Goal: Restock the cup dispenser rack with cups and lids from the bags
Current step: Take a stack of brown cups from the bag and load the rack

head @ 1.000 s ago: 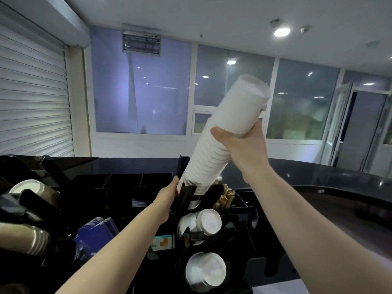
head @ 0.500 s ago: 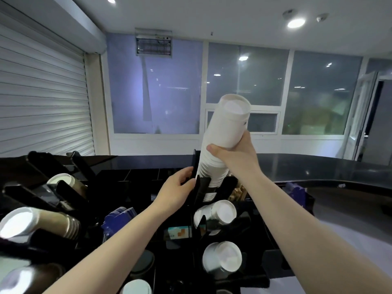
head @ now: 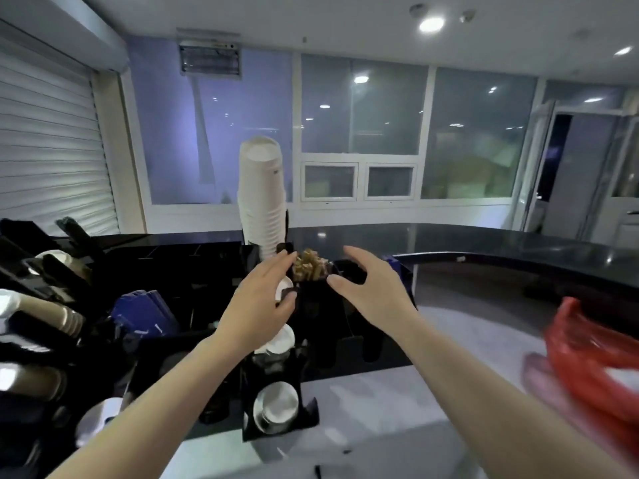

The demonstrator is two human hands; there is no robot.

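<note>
A tall stack of white cups (head: 261,188) stands upright in the top slot of the black dispenser rack (head: 276,385), with neither hand on it. My left hand (head: 259,305) hovers just below and in front of the stack, fingers loosely curved and holding nothing. My right hand (head: 371,292) is spread open to the right of the rack, clear of the cups. Lower slots of the rack show white cup stacks (head: 275,406) facing me.
Brown sticks (head: 309,266) fill a black holder behind the rack. Another rack with brown cups (head: 45,319) stands at the left, with blue packets (head: 145,312) beside it. A red plastic bag (head: 598,361) lies at the right on the grey counter (head: 397,409).
The tilted cup stack went down into the top slot and now stands upright. My right hand let go of it and drew back; my left hand came off the rack.
</note>
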